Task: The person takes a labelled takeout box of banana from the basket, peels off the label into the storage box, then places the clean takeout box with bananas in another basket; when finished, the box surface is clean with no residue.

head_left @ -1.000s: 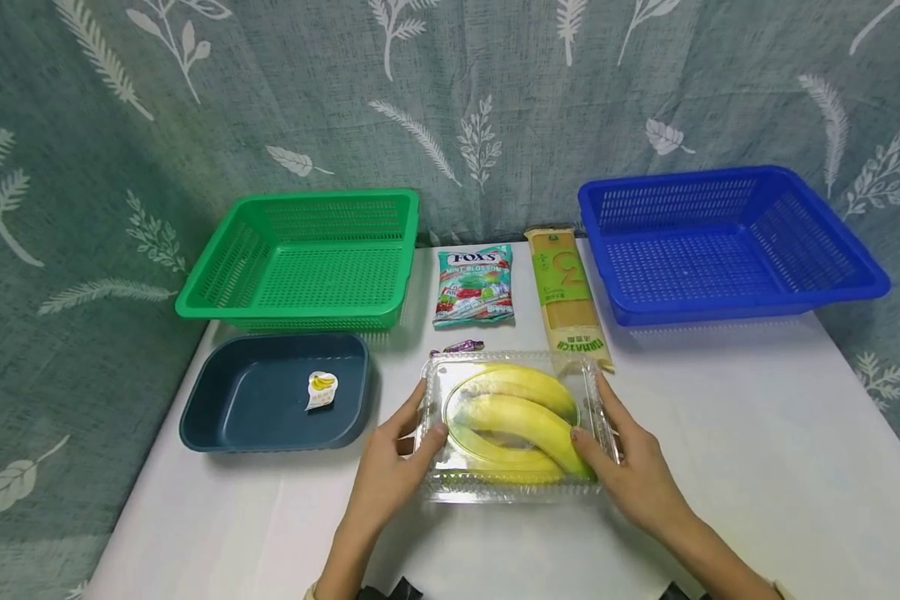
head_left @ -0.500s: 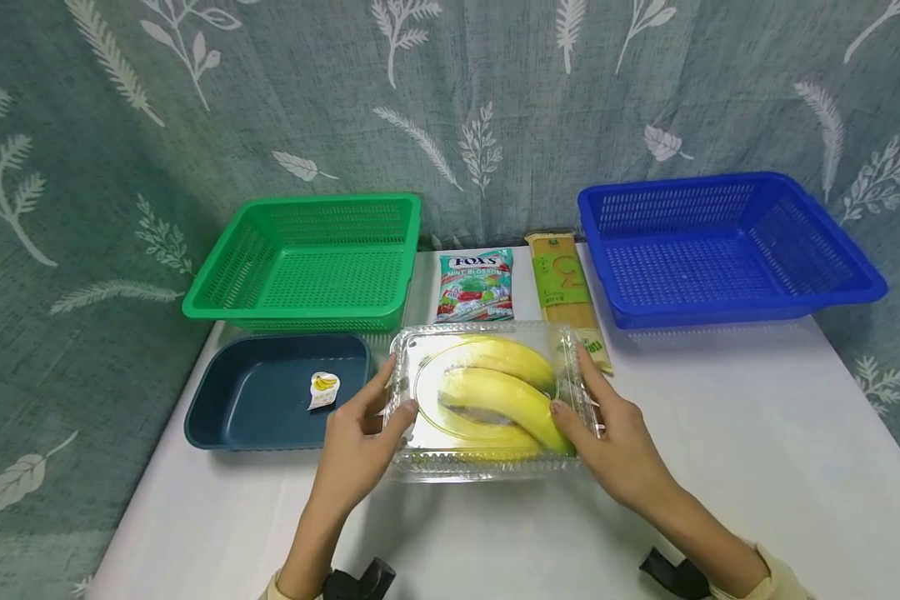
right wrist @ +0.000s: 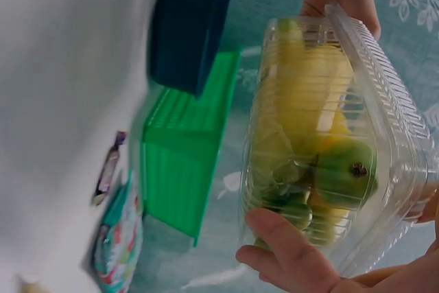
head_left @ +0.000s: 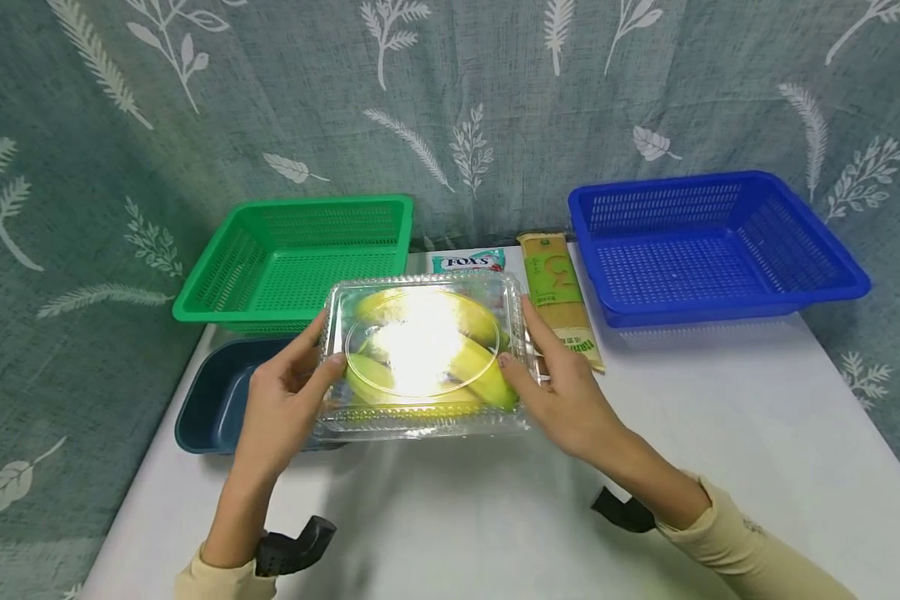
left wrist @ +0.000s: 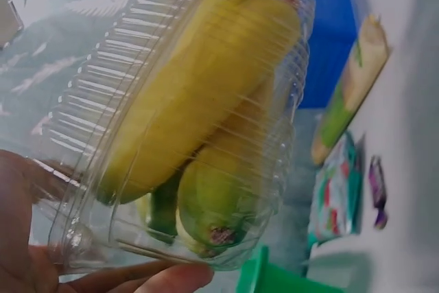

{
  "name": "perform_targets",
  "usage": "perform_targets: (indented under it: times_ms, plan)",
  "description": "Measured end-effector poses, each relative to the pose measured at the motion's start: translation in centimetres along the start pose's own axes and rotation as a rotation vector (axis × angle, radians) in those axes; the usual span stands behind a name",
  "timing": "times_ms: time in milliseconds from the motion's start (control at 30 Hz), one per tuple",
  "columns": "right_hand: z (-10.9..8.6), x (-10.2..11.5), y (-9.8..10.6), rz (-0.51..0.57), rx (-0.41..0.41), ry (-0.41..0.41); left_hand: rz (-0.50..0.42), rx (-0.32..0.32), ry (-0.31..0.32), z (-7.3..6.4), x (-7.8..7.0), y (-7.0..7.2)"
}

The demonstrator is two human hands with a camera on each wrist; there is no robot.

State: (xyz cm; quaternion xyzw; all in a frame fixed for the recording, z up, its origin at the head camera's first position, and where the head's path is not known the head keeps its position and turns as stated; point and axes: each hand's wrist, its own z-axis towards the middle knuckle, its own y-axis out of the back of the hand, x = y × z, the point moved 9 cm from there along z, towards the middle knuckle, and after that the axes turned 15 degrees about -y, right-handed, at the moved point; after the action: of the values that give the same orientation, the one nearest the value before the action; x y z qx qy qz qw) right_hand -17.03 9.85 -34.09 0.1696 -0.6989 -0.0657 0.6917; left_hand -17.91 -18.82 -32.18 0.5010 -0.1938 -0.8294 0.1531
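Note:
A clear plastic clamshell box [head_left: 420, 425] with yellow-green bananas [left wrist: 199, 101] inside is held up off the table between two hands. My left hand [head_left: 281, 408] grips its left side, thumb on the lid's edge and fingers beneath. On the right side my right hand [head_left: 570, 400] grips the same way, its fingers [right wrist: 288, 245] curled under the box in the right wrist view. Glare covers the middle of the lid in the head view. The box overlaps the right part of a dark blue-green tub [head_left: 210, 408] and hides its banana sticker.
Behind stand a green basket [head_left: 292, 312] at left and a blue basket [head_left: 727, 304] at right. Between them lie a Fox's candy bag [head_left: 468, 260], partly covered by the box, and a pasta pack [head_left: 558, 287]. A small purple-wrapped sweet [left wrist: 378, 191] lies near the bag.
Both hands have carried the banana box up and to the left, from in front of the candy bag to partly over the tub. It now covers the sweet and most of the bag.

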Motion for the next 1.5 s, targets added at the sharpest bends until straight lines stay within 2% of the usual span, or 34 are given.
perform_targets:
  times_ms: [133,267,333,467,533,700,933,1133,1333,1500]
  plan:
    - [1.1,1.3,-0.5,0.017,-0.007,0.019,0.025,-0.024,-0.038,1.1,-0.4,1.5]
    - [2.2,2.6,-1.2,0.052,-0.029,0.052,0.022,-0.048,-0.047,1.8,-0.5,3.1]
    - [2.8,3.2,-1.5,0.058,-0.046,0.070,-0.019,-0.068,-0.048,2.2,-0.4,3.9]
    - [4.0,4.5,-2.2,0.067,-0.056,0.118,-0.196,-0.143,-0.051,3.0,-0.1,5.5]
    - [4.6,5.3,-2.5,0.063,-0.064,0.151,-0.244,-0.182,-0.049,3.5,0.1,6.3]
    - [5.9,6.8,-3.6,0.065,-0.077,0.182,-0.203,-0.232,-0.024,4.8,1.0,8.8]
    - [8.1,8.2,-5.7,0.037,-0.077,0.143,-0.308,-0.273,-0.013,6.7,2.2,11.1]
    - [10.0,9.4,-7.0,0.002,-0.068,0.120,-0.359,-0.295,0.093,8.0,4.4,12.8]
    - [12.5,10.1,-8.4,-0.038,-0.068,0.070,-0.251,-0.274,0.210,9.1,6.7,14.1]
    - [14.6,10.2,-10.1,-0.054,-0.055,0.019,-0.255,-0.279,0.273,10.3,8.6,14.9]
